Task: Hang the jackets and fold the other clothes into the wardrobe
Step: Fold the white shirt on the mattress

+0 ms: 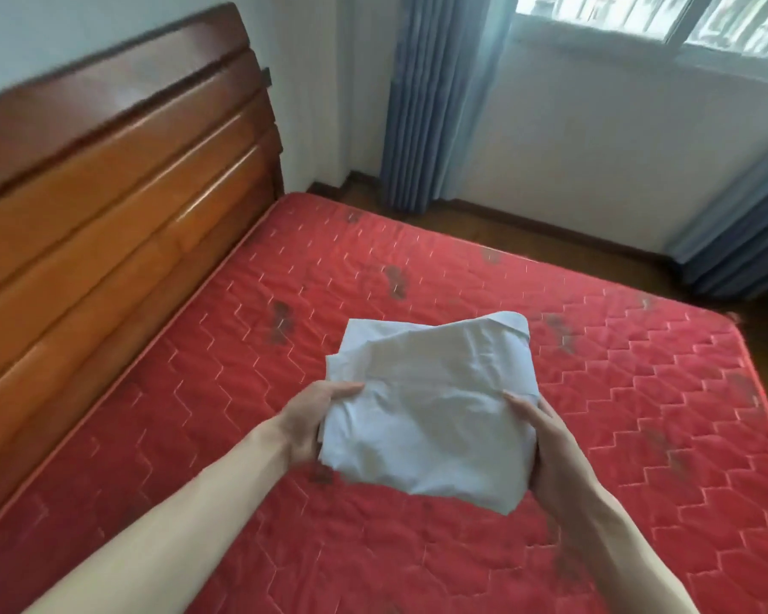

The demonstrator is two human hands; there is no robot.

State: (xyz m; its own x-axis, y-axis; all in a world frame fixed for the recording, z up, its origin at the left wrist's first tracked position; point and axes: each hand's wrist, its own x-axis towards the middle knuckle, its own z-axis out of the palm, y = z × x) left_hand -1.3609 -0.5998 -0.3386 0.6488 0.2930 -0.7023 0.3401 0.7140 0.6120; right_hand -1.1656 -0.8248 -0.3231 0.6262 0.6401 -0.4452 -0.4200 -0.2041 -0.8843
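- Head view: a folded white garment (431, 414) is held above the red quilted mattress (595, 392), roughly over its middle, with bare mattress on every side of it.
- The left hand (311, 425) grips the garment's left edge, thumb on top and fingers tucked beneath; the right hand (546, 445) grips the right edge the same way, thumb lying on the cloth.
- The mattress's far edge runs along a strip of wooden floor (528, 228); its right corner shows near the frame's right side, with floor beyond it.
- The wooden headboard (120, 192) rises along the mattress's left side, closing off that side.
- The fingers of both hands are hidden under the cloth, and the garment's kind cannot be told from its folds. Whether its lower corner touches the mattress is unclear.
- Blue curtains (435, 99) hang by the far wall below a window (666, 19), which is cut off by the top edge. Dark marks dot the mattress's surface.
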